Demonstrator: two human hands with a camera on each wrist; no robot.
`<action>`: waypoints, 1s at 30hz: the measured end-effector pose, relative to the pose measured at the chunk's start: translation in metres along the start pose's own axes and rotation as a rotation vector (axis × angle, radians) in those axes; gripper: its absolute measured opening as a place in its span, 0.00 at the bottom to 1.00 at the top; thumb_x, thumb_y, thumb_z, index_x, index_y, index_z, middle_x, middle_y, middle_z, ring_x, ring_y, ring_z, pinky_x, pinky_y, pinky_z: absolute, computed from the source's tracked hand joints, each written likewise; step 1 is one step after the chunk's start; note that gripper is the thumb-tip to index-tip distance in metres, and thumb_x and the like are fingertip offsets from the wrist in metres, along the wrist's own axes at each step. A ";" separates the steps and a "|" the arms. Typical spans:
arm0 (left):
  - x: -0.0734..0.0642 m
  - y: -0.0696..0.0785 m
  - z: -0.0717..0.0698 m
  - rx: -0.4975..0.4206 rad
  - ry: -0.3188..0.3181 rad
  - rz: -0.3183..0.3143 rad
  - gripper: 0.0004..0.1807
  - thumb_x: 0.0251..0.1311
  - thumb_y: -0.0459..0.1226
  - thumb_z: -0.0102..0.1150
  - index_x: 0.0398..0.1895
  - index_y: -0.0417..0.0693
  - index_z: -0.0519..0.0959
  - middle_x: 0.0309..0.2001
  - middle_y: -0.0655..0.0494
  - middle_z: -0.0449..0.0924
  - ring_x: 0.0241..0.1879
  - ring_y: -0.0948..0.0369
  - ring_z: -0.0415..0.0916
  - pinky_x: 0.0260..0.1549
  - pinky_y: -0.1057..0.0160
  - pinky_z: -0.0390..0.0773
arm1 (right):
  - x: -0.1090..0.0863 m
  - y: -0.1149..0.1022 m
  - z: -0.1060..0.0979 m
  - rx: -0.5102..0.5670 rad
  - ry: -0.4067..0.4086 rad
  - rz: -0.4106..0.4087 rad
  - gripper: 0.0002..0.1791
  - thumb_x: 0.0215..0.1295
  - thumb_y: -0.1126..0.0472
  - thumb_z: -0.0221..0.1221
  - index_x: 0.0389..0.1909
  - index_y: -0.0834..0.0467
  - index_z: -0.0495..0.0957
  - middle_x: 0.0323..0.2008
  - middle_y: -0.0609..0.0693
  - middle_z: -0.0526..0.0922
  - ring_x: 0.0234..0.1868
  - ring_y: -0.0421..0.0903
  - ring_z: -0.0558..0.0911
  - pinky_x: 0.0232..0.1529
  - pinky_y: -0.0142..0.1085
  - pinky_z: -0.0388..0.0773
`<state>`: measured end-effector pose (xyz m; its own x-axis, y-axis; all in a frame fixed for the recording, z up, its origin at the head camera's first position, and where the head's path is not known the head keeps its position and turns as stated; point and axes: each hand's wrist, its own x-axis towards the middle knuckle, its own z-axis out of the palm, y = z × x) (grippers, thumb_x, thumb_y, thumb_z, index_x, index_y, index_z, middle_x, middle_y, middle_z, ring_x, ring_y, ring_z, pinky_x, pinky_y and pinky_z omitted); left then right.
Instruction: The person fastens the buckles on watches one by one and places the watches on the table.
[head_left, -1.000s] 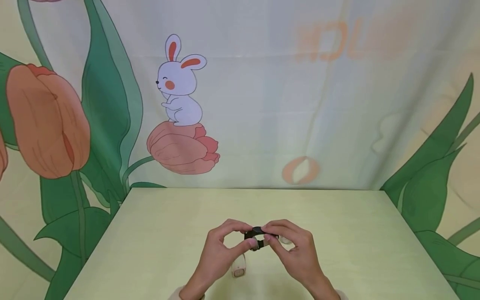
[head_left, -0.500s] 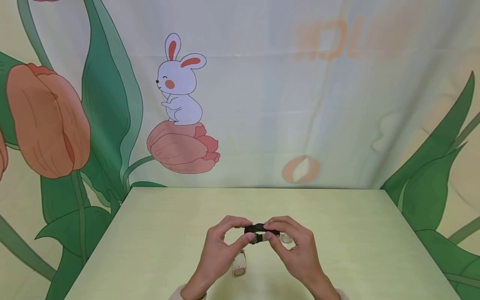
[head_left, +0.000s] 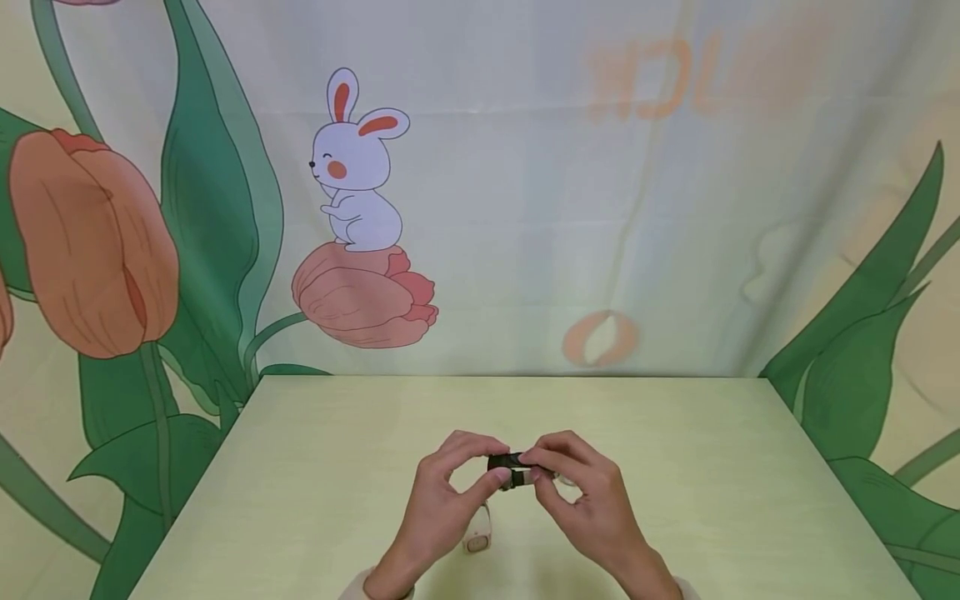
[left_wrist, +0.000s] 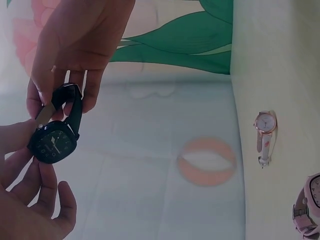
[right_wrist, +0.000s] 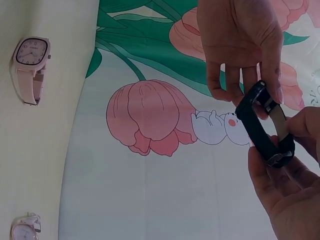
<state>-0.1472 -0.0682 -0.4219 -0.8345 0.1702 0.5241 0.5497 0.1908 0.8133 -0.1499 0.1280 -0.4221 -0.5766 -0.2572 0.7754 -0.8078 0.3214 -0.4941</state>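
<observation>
Between both hands, above the table, is a black wristwatch (head_left: pixel 504 461) with its strap looped round. My left hand (head_left: pixel 446 492) pinches the watch at its case end between thumb and fingers. In the left wrist view the dark squarish dial (left_wrist: pixel 56 142) with pale numerals shows beside that hand's fingertips. My right hand (head_left: pixel 592 492) pinches the strap at the opposite end of the loop. A metal buckle (right_wrist: pixel 276 159) shows by the right fingers in the right wrist view. The strap's inner side looks tan. Fingers cover parts of the strap.
On the pale green table (head_left: pixel 315 500), a pink watch (head_left: pixel 477 540) with a squarish dial lies below the hands. A round watch (left_wrist: pixel 265 122) with a rose-gold rim and white strap lies farther back, mostly hidden behind my right hand in the head view. A printed curtain (head_left: pixel 510 208) hangs behind.
The black watch has risen slightly and tilted, so its loop looks narrower in the head view than a second ago. Both hands keep their hold.
</observation>
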 end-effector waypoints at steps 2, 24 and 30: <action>0.000 -0.002 0.001 0.007 -0.011 0.024 0.11 0.60 0.38 0.67 0.45 0.59 0.84 0.42 0.63 0.84 0.47 0.65 0.78 0.51 0.62 0.78 | 0.000 0.000 0.001 0.000 -0.012 -0.012 0.16 0.58 0.75 0.62 0.41 0.53 0.85 0.40 0.45 0.80 0.35 0.37 0.79 0.34 0.22 0.77; 0.001 0.002 0.002 -0.070 -0.020 -0.086 0.10 0.61 0.42 0.66 0.44 0.54 0.85 0.41 0.60 0.85 0.41 0.64 0.80 0.50 0.62 0.78 | -0.003 -0.002 0.003 0.031 0.044 0.069 0.14 0.59 0.71 0.65 0.44 0.51 0.83 0.39 0.46 0.85 0.39 0.38 0.84 0.44 0.24 0.79; 0.001 0.000 0.003 -0.072 -0.037 -0.060 0.10 0.61 0.41 0.66 0.44 0.53 0.84 0.40 0.58 0.85 0.37 0.64 0.82 0.43 0.63 0.82 | -0.004 -0.001 0.003 0.029 0.035 0.094 0.15 0.60 0.70 0.65 0.47 0.53 0.83 0.40 0.47 0.86 0.39 0.39 0.84 0.43 0.24 0.80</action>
<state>-0.1481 -0.0653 -0.4225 -0.8632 0.1968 0.4650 0.4932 0.1317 0.8599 -0.1472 0.1255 -0.4256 -0.6455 -0.1955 0.7383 -0.7542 0.3155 -0.5759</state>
